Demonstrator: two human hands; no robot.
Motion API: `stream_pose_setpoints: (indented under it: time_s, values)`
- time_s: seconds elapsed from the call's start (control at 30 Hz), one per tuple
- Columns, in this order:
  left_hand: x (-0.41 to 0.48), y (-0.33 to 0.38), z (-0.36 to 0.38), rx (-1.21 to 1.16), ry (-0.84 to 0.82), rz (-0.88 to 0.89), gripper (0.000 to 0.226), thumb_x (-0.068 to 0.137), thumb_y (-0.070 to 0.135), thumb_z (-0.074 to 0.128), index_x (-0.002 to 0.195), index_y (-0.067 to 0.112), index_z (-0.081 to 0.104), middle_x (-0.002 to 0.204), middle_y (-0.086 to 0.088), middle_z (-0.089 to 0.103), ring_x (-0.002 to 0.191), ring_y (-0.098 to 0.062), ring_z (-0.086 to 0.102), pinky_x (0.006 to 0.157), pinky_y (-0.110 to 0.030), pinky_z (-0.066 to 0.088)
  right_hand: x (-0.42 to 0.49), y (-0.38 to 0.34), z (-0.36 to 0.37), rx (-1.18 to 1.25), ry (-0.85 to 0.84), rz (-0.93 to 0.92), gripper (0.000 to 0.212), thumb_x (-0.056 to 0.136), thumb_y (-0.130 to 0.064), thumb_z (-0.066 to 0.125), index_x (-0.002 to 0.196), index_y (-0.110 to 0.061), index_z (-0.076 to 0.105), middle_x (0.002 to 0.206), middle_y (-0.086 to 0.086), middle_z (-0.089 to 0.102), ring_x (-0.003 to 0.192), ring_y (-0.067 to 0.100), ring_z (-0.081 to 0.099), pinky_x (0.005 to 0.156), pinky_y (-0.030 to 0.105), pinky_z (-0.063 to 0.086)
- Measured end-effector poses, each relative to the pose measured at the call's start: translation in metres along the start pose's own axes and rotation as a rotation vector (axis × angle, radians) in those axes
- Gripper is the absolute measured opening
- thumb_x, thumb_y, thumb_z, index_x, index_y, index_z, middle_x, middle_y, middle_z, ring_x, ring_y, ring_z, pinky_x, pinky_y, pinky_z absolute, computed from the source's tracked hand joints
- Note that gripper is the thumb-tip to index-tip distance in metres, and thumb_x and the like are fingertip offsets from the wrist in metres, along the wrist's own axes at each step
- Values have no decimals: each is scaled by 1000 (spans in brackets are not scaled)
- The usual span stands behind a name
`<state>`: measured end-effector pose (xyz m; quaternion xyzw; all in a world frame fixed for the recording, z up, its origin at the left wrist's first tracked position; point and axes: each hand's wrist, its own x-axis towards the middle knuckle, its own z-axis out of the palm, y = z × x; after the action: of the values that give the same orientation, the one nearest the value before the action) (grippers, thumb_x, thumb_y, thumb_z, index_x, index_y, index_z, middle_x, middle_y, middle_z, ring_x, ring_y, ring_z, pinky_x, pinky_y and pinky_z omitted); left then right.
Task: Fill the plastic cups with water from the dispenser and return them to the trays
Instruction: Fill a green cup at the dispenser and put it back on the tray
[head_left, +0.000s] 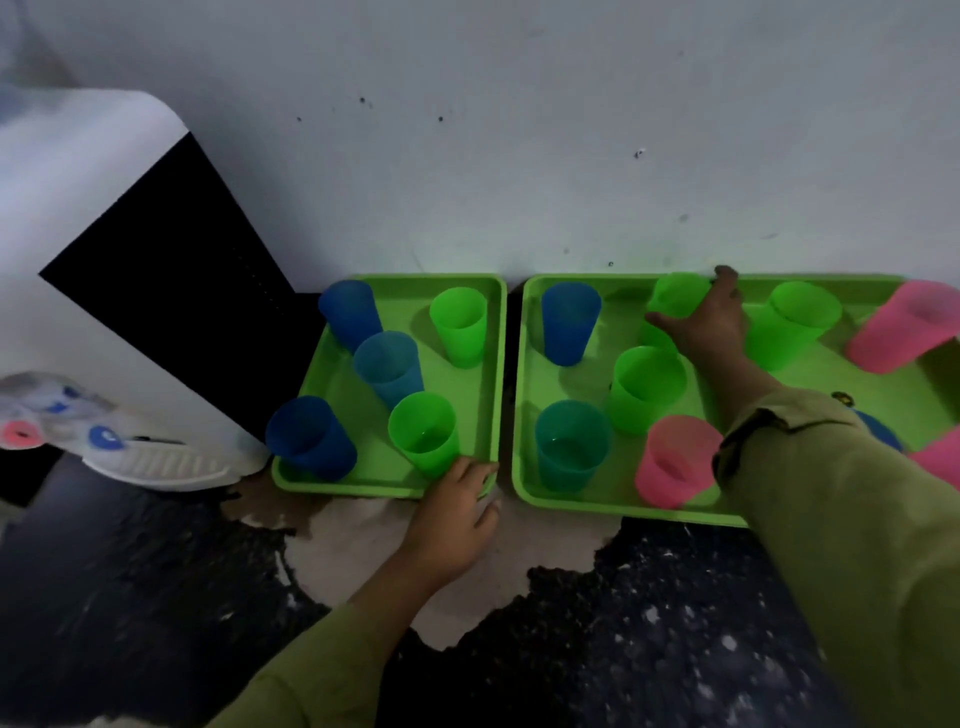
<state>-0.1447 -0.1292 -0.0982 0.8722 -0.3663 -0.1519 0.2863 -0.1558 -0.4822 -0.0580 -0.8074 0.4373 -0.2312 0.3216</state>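
The desk (649, 634) carried a white water dispenser (104, 291) at the far left. Beside it lay two green trays against the wall, the left tray (384, 491) and the right tray (571, 506), both crowded with upright cups.

The left hand (452, 514) held the near right corner of the left tray, with the thumb inside the rim and the fingers bent round the outside. The right hand (706, 322) reached to the back of the right tray, its fingers curled round a green cup (675, 293) that stood there on the tray floor.

The step looked like picking up a cup to fill. The next move called for lifting it straight up, clear of its close neighbours, and carrying it left across both trays to the blue tap (106, 436).
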Motion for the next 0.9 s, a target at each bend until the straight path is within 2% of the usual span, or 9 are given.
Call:
stream_pose_setpoints:
  time_s: [0.3,0.6,0.7,0.9]
  values:
    - [-2,0,-1,-2,0,20,46,93,25,49,138,15,42,132,-1,43,119,-15,45,101,-28,38,3,-4,-2,-29,27,14,89,69,-31,82,135,3,34,135,24,43,126,35,42,104,39,33]
    - [-7,0,-14,22,-145,56,53,94,23,49,142,8,35,139,-6,37,123,-22,43,105,-33,36,-40,-62,-32,14,137,-182,83,69,-31,81,132,4,40,130,22,49,121,35,45,102,37,33]
    - [-6,1,-12,-7,-183,70,49,93,20,50,139,7,39,136,-6,40,122,-21,44,104,-30,35,-51,-86,-41,55,152,-214,83,67,-32,82,132,1,41,129,19,51,118,32,48,99,34,35]
    - [-33,-11,-55,-141,-80,199,37,93,25,52,130,17,50,127,3,47,118,-9,46,96,-17,34,-130,-147,-45,114,183,-290,84,65,-35,84,131,-4,43,127,14,53,115,27,52,100,34,40]
